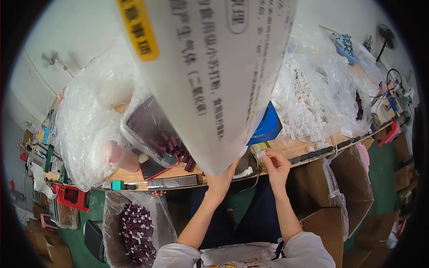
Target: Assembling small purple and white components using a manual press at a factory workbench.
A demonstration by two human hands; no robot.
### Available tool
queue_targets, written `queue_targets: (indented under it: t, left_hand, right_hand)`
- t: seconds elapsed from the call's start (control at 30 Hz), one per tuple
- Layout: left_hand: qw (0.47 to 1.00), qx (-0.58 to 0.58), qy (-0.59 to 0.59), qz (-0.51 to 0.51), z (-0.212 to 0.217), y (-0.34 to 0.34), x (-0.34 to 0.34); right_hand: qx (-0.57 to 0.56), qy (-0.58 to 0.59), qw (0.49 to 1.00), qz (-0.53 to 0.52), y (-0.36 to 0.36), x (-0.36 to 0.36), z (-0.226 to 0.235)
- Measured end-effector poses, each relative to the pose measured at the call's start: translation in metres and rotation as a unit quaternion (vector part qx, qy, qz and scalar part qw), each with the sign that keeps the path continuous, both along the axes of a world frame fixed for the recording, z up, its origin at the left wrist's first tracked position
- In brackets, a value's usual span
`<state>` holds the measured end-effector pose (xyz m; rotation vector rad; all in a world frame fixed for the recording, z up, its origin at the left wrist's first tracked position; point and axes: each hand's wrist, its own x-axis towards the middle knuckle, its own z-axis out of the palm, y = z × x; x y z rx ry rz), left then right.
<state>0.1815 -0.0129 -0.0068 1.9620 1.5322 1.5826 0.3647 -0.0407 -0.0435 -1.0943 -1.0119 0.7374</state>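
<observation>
A large white printed object with a yellow patch hangs very close to the view, covers its middle and narrows downward. Its lower tip overlaps my left hand, whose fingers are mostly hidden, so I cannot make out any grip. My right hand pinches a small white plastic piece at the table's front edge. Just behind it stands a blue box-like holder. Left of my left hand, several dark purple tubes spill from a clear plastic bag.
Many white plastic parts lie in clear film at the right. A pink bottle stands left, beside a big clear bag. Below the table edge, a lined box holds purple-and-white pieces; cardboard boxes stand right.
</observation>
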Motion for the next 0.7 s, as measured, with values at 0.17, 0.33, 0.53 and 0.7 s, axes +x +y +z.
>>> queue_targets:
  t: [0.17, 0.33, 0.53, 0.7]
  left_hand:
    - [0.99, -0.013, 0.136, -0.019, -0.001, 0.004, -0.008]
    - [0.995, 0.004, 0.102, -0.015, -0.011, 0.004, -0.004]
    - [0.997, -0.024, 0.068, -0.03, -0.011, 0.0, -0.004]
    - [0.995, -0.073, 0.057, -0.036, 0.001, -0.01, -0.012]
  right_hand:
    - [-0.028, 0.016, 0.999, -0.003, 0.004, -0.014, 0.013]
    - [0.059, -0.013, 0.996, 0.067, 0.011, -0.04, 0.038]
    - [0.231, -0.399, 0.887, 0.034, 0.027, -0.049, 0.047]
    - [0.22, -0.357, 0.907, 0.04, 0.031, -0.033, 0.045]
